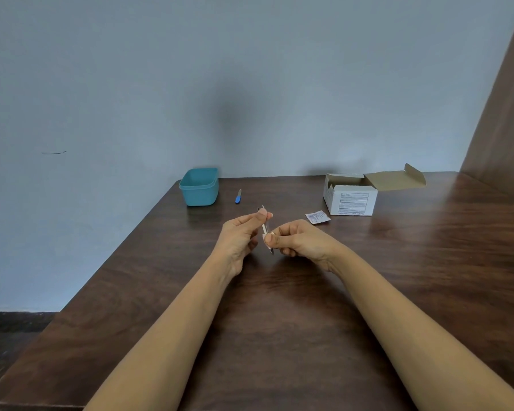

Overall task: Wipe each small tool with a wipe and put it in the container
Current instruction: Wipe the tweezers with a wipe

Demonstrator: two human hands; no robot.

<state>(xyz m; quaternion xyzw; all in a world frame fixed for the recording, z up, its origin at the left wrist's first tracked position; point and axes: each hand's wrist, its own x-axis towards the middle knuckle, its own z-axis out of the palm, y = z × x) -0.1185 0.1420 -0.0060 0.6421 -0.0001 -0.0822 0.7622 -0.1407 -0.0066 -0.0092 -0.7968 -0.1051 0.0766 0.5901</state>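
Left fingers (263, 214): the left hand (238, 235) pinches the top end of the thin metal tool (271, 250), steadying it above the table (279, 307).
Right fingers (270, 238): the right hand (297, 238) pinches the wipe (264, 231) round the shaft, probably to rub along it.
Container (201, 197): open, at the back left, well apart from the hands.
Blue-handled tool (238, 197): lying near the container, seemingly waiting its turn.
Box (350, 200), wrapper (317, 217): on the right, wipes kept handy.
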